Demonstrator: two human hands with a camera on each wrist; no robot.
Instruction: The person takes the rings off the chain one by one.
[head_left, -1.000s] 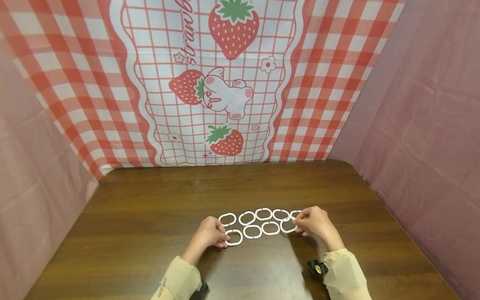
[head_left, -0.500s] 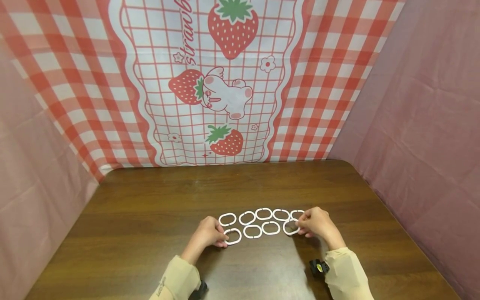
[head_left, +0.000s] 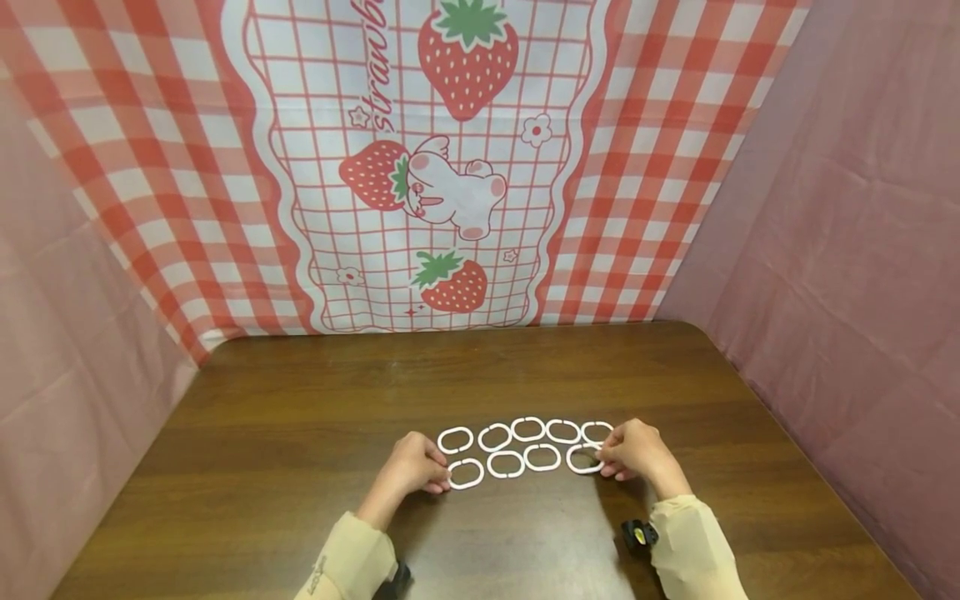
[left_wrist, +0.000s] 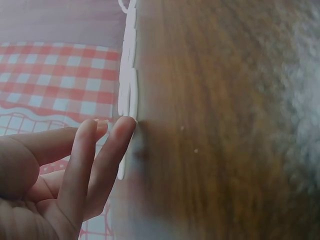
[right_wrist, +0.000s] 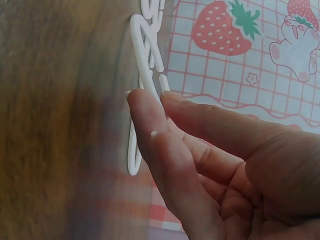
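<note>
White oval plastic curtain rings, each with a small gap, lie in two rows on the brown table [head_left: 480, 550]. My left hand [head_left: 416, 467] is at the outer edge of the front row's leftmost ring [head_left: 482, 473]. Its fingers [left_wrist: 122, 132] are loosely bent beside that ring, not wrapped round it. At the other end, my right hand [head_left: 636, 450] pinches the front row's rightmost ring [head_left: 569, 458] between thumb and fingertips. That same ring [right_wrist: 141, 52] shows slanted, low over the tabletop, in the right wrist view; its pinched part is hidden.
Between the hands lie two more front-row rings, including one ring [head_left: 488, 464] left of centre. Several rings form the back row, one back ring [head_left: 455, 429] set apart at the left. A strawberry-print checked cloth [head_left: 465, 200] hangs behind the table; pink cloth [head_left: 862, 250] hangs at the right side.
My right hand has moved slightly right and lowered its ring beside the front row, away from its neighbour. My left hand has loosened from the leftmost ring and drawn slightly left.
</note>
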